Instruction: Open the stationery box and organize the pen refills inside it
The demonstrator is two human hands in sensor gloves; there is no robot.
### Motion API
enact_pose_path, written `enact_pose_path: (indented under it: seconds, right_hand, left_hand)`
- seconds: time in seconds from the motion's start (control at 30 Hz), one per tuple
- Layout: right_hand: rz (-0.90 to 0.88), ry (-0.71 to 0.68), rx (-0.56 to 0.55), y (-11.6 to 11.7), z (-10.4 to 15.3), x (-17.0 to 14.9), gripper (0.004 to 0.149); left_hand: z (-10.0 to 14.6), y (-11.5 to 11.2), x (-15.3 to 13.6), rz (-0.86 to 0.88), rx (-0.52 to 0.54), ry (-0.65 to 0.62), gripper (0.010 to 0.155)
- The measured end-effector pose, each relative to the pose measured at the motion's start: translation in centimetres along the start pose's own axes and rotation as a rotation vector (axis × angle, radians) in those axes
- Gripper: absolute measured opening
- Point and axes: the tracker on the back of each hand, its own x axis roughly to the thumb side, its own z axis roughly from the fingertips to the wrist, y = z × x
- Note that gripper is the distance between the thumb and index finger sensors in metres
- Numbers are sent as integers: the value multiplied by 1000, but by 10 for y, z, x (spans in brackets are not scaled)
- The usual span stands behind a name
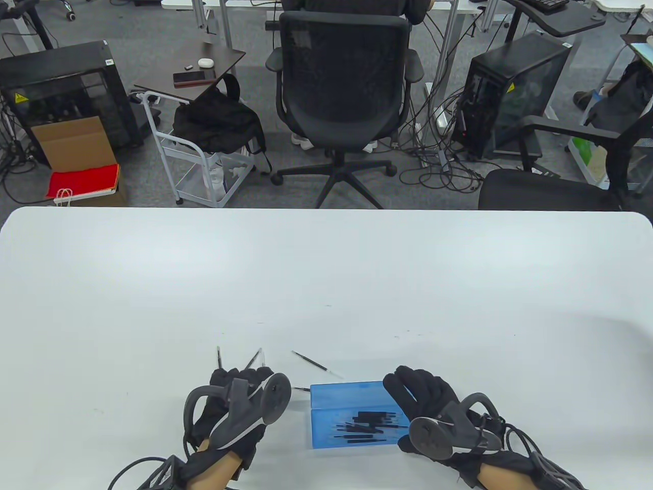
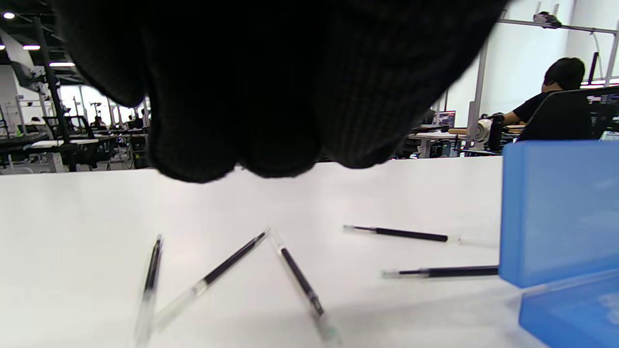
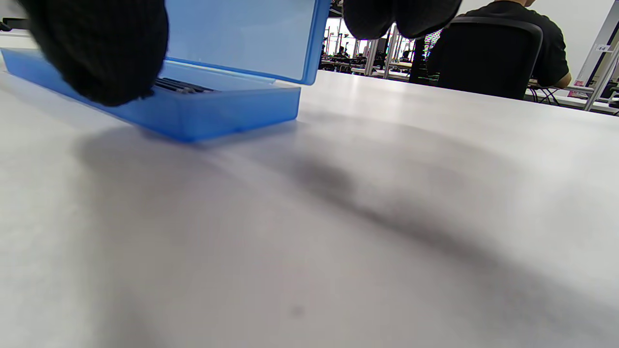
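The far table [image 1: 326, 270] lies open; near the front edge, loose refills [image 2: 300, 275] and the blue box's [image 1: 352, 426] upright lid [image 1: 347, 394] crowd the way

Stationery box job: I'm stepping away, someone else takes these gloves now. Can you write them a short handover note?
Left hand: above the loose refills, left of the box, holding nothing I can see.
Right hand: at the box's right end; grip unclear.
Blue stationery box: open on the white table, lid raised at the back.
Done: box opened, several pen refills already inside.
Left: five loose refills remain on the table left of the box; put them in.
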Motion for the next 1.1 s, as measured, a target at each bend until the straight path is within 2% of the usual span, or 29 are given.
enact_pose_path:
  seconds: [0.13, 0.2, 0.37, 0.57, 1.1]
  right_hand:
    - [-2, 0, -2, 0, 1, 0, 116]
    - [-2, -1, -2, 0, 1, 0, 116]
    - [-2, -3, -2, 1, 1, 0, 115]
    - [1, -2, -3, 1, 2, 0, 115]
    - [-8, -8, 0, 2, 2, 0, 114]
  left_hand:
    - [-7, -20, -3, -6, -21, 74, 46]
    - [-14, -28, -1, 3, -68, 97, 47]
    - [-28, -38, 7, -44, -107, 124, 51]
    - [-45, -47, 9, -44, -163, 209, 58]
    - [-61, -55, 13, -59, -176, 250, 57]
